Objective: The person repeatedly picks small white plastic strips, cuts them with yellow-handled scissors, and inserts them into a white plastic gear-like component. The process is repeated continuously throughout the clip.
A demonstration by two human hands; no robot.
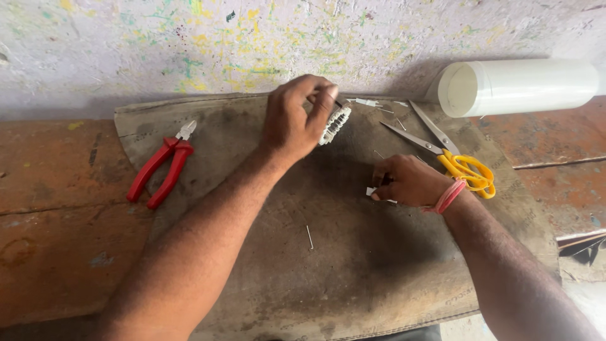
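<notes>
On the worktop's brown mat (pixel 328 271), red pliers (pixel 161 165) lie left of the toothed white part (pixel 335 124), yellow scissors (pixel 451 158) and a white roll (pixel 517 85) right. The left hand (pixel 295 117) pinches the part, tilted upper-right. The right hand (pixel 410 181) closes on a white scrap (pixel 371 191).

A whitewashed wall (pixel 189 50) closes the far side of the scene, its rough plaster flecked all over with yellow, green and faint blue paint spatter, densest toward the middle. Below it runs a worn bench top (pixel 57 215) of rust-red, scuffed and stained, with a crack running across its left part and a raised edge on the right. A dusty brown sacking mat (pixel 353 278) covers the middle of the bench, frayed along its near edge. Daylight falls softly and evenly, leaving only a dim band of shadow where wall and bench meet.
</notes>
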